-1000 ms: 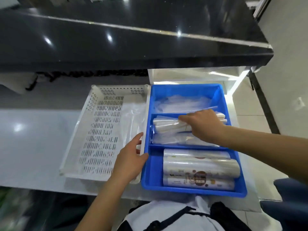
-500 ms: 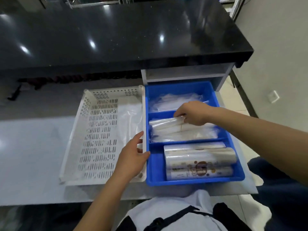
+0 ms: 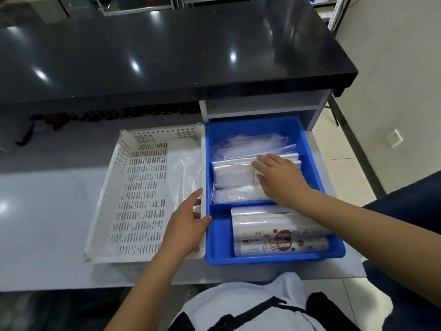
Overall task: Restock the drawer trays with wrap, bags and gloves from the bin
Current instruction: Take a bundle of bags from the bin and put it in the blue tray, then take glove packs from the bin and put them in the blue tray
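The bag packets [image 3: 231,174] were pressed flat under the right hand [image 3: 279,177], fingers straight and spread, seemingly to seat them in the middle compartment of the blue tray [image 3: 274,259]. The white bin [image 3: 105,206] was apparently steadied beneath the left hand [image 3: 188,225], laid loosely uncurled across its wall.

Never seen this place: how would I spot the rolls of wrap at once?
Below and in front of the black countertop sits a blue tray beside a white perforated basket. Its compartment nearest the person holds the rolls of wrap: round tubes with brown printed labels, unlike the flat clear packets behind them.
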